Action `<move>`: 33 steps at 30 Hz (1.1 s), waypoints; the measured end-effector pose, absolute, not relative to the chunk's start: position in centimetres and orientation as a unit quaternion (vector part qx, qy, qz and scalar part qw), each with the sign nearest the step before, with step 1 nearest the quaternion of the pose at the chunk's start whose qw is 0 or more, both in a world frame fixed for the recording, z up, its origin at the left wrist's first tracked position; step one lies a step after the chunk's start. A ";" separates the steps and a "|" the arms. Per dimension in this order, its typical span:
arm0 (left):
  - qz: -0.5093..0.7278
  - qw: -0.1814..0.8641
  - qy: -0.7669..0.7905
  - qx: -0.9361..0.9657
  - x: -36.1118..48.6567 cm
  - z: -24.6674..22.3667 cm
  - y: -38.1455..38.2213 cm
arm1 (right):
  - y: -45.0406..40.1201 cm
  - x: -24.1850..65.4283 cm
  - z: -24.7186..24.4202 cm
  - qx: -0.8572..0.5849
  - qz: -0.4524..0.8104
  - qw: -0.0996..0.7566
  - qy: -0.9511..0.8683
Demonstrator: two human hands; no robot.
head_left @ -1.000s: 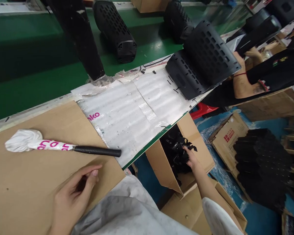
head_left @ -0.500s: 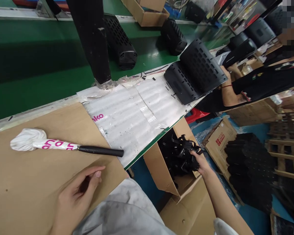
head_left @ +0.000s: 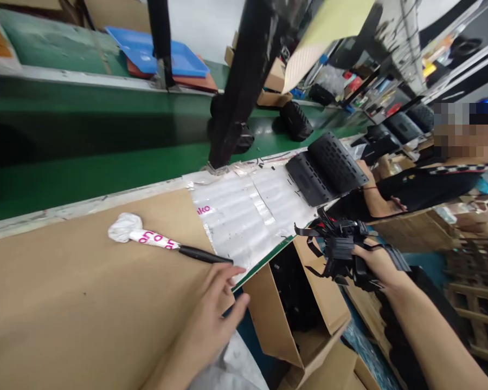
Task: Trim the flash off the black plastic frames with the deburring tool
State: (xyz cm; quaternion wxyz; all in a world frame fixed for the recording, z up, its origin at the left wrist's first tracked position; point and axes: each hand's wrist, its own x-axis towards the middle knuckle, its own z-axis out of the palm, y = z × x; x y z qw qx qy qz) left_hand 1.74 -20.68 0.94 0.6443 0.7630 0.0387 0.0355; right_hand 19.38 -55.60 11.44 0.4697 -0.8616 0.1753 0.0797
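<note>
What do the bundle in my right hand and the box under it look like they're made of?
Black parts in the right hand: probably moulded plastic, matte, with thin stiff strips sticking out. Box: plain brown corrugated cardboard, dull, with creased open flaps.

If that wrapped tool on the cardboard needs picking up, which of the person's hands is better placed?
Probably the left hand: it is open, holds nothing, and rests at the bench edge right beside the tool's black handle. The right hand is off the bench, above the box, gripping a bunch of black clips.
</note>
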 end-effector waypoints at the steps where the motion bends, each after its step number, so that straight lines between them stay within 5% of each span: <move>1: 0.051 0.644 0.028 0.763 2.3 1.2 -21.5 | -53.9 20.2 12.4 -0.866 0.090 0.466 0.156; 6: 0.166 0.639 0.041 0.750 6.6 2.0 -22.7 | -43.8 23.8 13.4 -0.879 0.142 0.454 -0.006; 13: 0.239 0.579 0.114 0.771 12.3 1.1 -19.2 | -33.2 27.0 8.9 -0.919 0.124 0.307 -0.213; 20: 0.287 0.475 0.123 0.823 13.2 -1.1 -18.6 | -30.2 28.2 8.5 -0.951 0.100 0.123 -0.266; 28: 0.317 0.473 0.088 0.817 12.2 -1.0 -18.0 | -29.9 27.4 11.2 -0.940 -0.040 -0.025 -0.337; 33: 0.315 0.476 0.096 0.816 12.3 -1.0 -18.0 | -29.6 27.9 11.4 -0.931 -0.069 0.023 -0.357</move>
